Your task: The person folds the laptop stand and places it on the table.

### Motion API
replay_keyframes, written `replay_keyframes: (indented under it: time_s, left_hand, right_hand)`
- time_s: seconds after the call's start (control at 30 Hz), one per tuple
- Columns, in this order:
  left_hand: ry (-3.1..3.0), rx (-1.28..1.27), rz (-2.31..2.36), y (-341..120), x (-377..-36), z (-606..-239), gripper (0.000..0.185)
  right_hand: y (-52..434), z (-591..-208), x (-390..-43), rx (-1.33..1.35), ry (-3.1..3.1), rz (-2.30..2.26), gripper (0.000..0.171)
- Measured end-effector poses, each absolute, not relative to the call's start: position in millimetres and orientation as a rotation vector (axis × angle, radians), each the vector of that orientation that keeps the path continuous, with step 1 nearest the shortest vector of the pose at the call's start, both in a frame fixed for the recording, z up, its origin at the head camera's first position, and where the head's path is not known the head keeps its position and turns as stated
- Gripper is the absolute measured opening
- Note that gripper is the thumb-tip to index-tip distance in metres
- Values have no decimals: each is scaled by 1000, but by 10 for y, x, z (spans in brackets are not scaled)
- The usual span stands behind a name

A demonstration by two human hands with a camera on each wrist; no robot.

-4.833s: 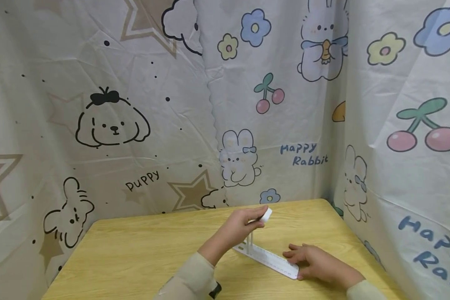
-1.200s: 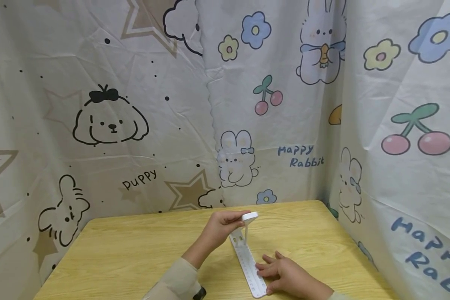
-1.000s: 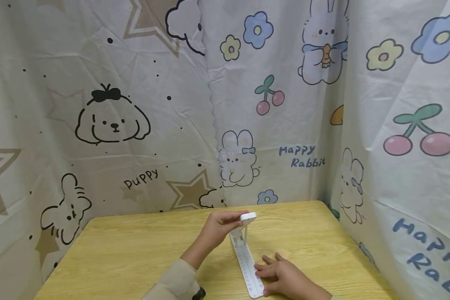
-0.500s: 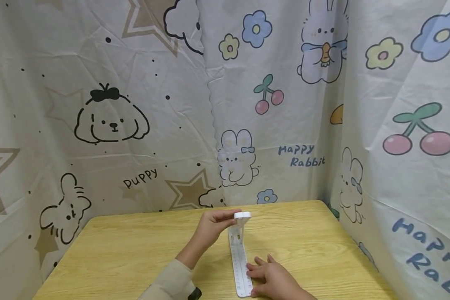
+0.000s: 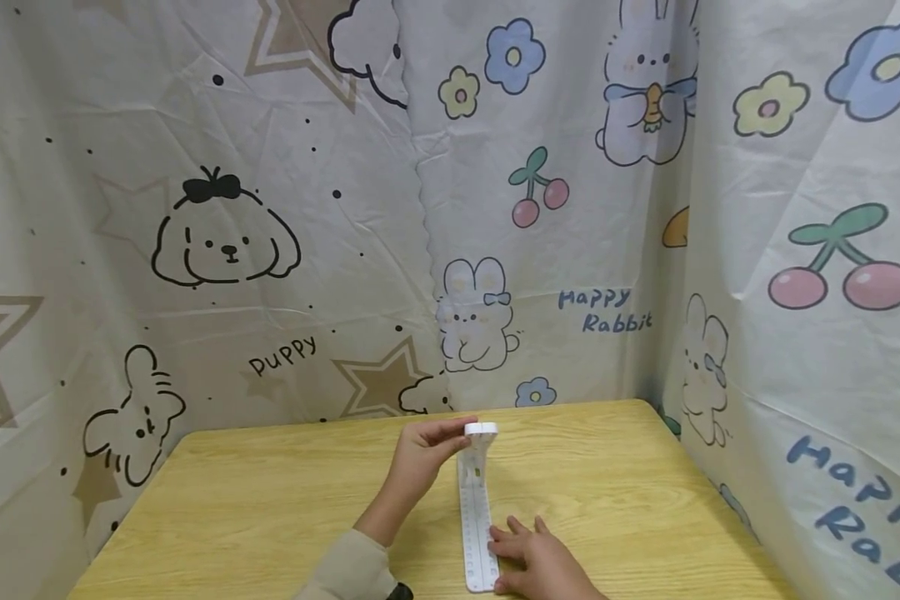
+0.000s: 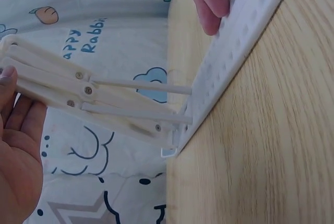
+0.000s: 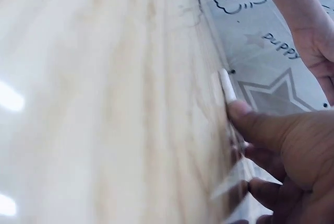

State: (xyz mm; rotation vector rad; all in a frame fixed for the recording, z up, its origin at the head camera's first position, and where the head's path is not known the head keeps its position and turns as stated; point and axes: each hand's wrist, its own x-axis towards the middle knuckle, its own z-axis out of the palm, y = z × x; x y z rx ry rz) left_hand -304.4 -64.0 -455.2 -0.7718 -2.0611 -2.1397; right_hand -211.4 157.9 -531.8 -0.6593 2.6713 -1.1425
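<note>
My left hand (image 5: 420, 454) pinches raised folding arm (image 5: 477, 454) of white stand (image 5: 476, 533) mid-table (image 5: 270, 508); right hand (image 5: 532, 558), fingers straight, presses base flat. Risk I judge: base skids, thin struts flex, pinch slips.

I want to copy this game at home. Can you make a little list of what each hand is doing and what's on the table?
left hand: pinches the raised top of the white folding stand
right hand: fingers rest flat on the stand's long base strip
base strip: lies on the wooden table
backdrop: cartoon curtain with puppies, rabbits, cherries
</note>
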Motion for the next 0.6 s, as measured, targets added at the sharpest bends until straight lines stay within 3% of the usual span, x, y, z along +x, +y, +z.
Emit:
replay_keyframes:
  time_s: [0.2, 0.6]
  left_hand:
    - [-2067, -737, -2129, -647, -3021, -4570, 28]
    - [-2143, -657, -2053, -742, -3037, -4629, 29]
  right_hand:
    - [1672, -5238, -2160, -604, 2523, -1263, 58]
    - [1804, -5160, -2539, -602, 2673, -1405, 36]
